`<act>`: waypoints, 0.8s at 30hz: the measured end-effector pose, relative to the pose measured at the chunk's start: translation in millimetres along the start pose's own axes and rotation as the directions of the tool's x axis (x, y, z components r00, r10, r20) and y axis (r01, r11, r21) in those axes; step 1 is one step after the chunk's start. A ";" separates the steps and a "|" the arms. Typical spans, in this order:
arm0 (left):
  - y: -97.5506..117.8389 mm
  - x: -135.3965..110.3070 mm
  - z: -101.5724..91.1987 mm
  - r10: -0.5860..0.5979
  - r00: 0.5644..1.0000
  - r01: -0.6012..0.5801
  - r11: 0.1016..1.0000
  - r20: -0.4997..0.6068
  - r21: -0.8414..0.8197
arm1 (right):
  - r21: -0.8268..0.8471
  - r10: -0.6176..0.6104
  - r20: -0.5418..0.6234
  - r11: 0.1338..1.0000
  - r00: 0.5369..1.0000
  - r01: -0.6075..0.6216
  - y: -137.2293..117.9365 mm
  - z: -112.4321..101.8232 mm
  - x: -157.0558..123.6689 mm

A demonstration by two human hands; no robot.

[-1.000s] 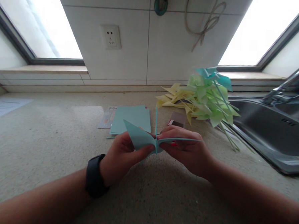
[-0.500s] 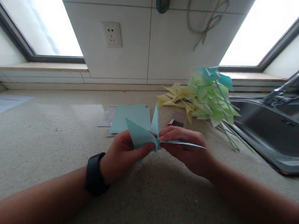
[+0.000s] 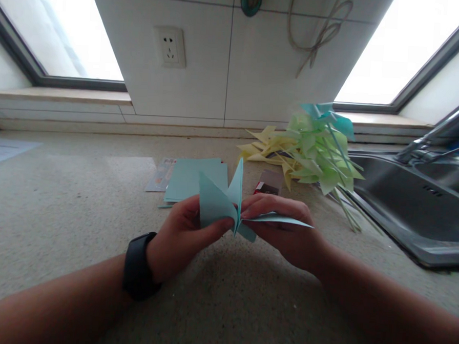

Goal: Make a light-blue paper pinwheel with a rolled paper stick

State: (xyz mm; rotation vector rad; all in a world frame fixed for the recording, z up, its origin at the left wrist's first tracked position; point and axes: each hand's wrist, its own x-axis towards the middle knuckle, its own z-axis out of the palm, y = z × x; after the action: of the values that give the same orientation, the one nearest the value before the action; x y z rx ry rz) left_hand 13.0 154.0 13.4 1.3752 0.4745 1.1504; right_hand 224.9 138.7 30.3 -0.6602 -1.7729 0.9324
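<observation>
Up swings the left blade of the light-blue paper pinwheel [image 3: 217,204] in the head view, its tip higher now and nearer the middle than a second ago. Its upright blade, almost edge-on back then, now shows a broad face, and a small flap has come into sight below the centre fold.

And the hands? Left hand [image 3: 183,236] nearly closed, thumb in front and fingers behind, pinching the paper beside the fold. Right hand [image 3: 291,237] almost closed as well, fingertips gripping by the fold on the other side, a thin blade running out to the right along them; the far fingers are hidden. So the pinwheel sits right at mid-frame, held between the two, above the speckled countertop [image 3: 76,225].

Wall socket [image 3: 170,46], upper left of centre, stands higher in the frame than before; the view itself has shifted. Just behind the left hand lies the stack of light-blue paper [image 3: 194,178], and right of centre, the yellow, green and blue pinwheels [image 3: 311,156] keep their heap beside the steel sink [image 3: 408,199].
</observation>
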 end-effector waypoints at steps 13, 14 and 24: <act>-13.6 2.2 -4.6 0.134 0.989 -0.131 0.990 0.066 -0.046 | -0.047 -0.079 -0.021 0.996 0.997 0.078 0.6 -0.9 0.8; -13.8 2.4 -4.9 0.137 0.988 -0.135 0.990 0.070 -0.044 | -0.055 -0.094 -0.013 0.994 0.996 0.093 1.2 -1.2 0.8; -15.8 -1.1 -8.2 0.103 0.987 -0.100 0.995 0.123 -0.029 | -0.035 -0.095 -0.002 0.995 0.995 0.095 -0.2 1.3 -4.3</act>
State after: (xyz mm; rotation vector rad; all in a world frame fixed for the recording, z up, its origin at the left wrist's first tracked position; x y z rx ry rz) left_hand 11.3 160.3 -3.2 1.4556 0.3037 1.1408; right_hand 225.3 134.8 28.0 -0.5942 -1.8051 0.8366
